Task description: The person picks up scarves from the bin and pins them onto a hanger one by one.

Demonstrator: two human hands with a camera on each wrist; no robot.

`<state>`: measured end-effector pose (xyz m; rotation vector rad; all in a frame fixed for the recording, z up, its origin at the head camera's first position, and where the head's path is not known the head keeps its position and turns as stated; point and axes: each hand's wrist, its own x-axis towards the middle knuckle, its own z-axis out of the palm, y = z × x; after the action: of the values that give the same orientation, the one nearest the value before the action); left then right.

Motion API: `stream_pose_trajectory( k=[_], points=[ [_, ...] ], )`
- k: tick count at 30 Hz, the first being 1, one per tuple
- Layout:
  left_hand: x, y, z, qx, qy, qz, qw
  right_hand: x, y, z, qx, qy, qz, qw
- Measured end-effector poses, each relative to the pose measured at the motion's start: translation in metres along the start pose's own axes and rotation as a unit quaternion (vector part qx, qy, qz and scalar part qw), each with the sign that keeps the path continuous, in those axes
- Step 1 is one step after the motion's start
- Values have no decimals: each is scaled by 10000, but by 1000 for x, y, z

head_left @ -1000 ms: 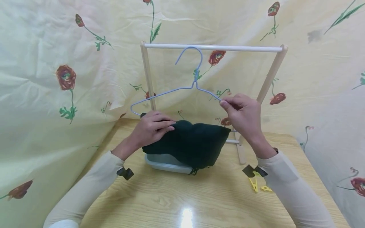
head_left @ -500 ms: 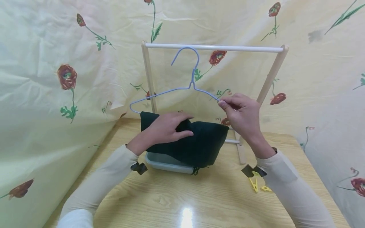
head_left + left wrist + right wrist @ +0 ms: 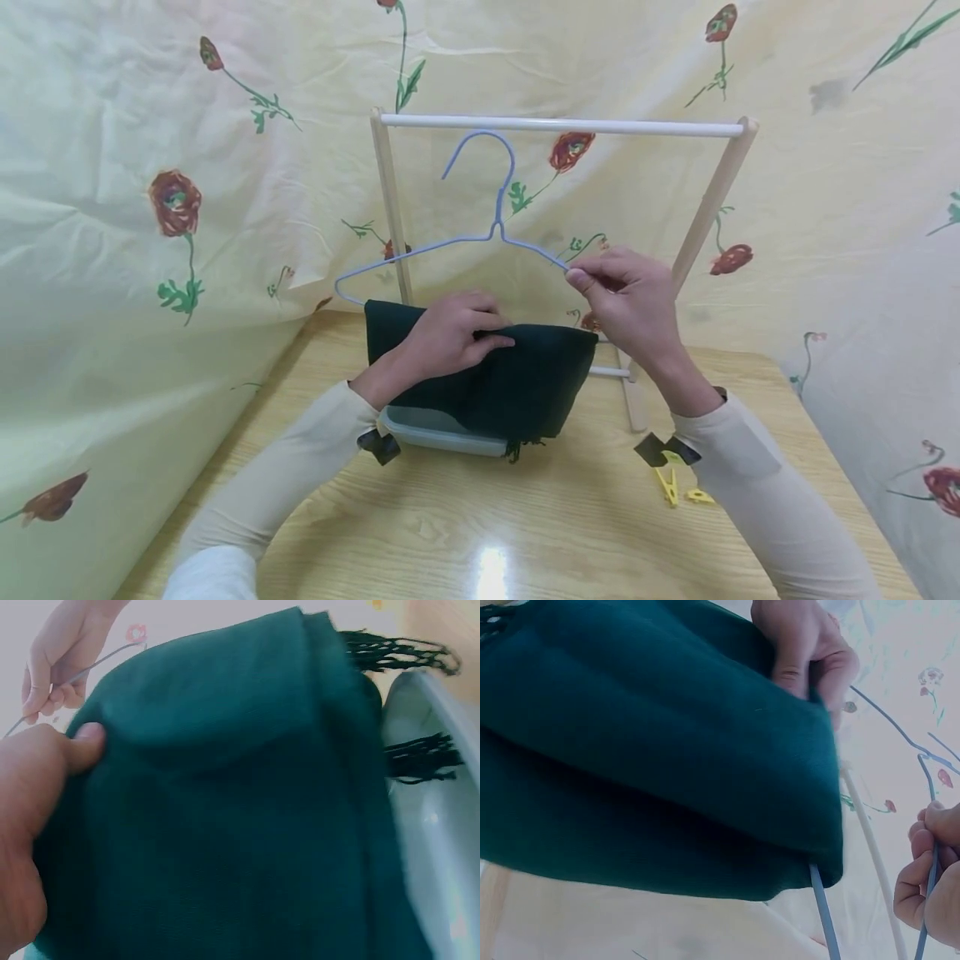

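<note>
A dark green fringed scarf (image 3: 543, 375) hangs folded over the lower bar of a blue wire hanger (image 3: 498, 207). My left hand (image 3: 453, 337) pinches the scarf at its top edge, near the middle; in the left wrist view its thumb (image 3: 90, 742) lies on the cloth. With thumb and fingers, my right hand (image 3: 633, 304) holds the hanger's right sloping arm. The right wrist view shows the bar coming out of the scarf's end, and the right hand (image 3: 937, 877) around the wire. Most of the lower bar is hidden under the cloth.
Behind the hanger stands a rack with wooden legs and a white top rail (image 3: 600, 127); the hook is not on it. A pale plastic tub (image 3: 442, 442) sits under the scarf. Yellow clothespins (image 3: 669, 487) lie by the right sleeve on the wooden table (image 3: 420, 533).
My left hand has moved right along the scarf's top edge, its fingers spreading and then pinching the cloth again. The hanger has shifted slightly left and down, with my right hand still holding it.
</note>
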<state>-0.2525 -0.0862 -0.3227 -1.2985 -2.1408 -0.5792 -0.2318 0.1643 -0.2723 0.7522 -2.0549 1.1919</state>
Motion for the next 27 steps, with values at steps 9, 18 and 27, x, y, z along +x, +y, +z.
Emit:
stream_pose_trajectory(
  k=[9,18,27],
  points=[
    [-6,-3,3,-1080,965,549,9879,4,3,6,-233,-75,203,9995],
    [-4,-1,1,93,92,387,9992,8,-3,7,42,-2,174,9998],
    [9,9,5,801,-698,144,9942,9,-6,10,108,-22,65,9999]
  ],
)
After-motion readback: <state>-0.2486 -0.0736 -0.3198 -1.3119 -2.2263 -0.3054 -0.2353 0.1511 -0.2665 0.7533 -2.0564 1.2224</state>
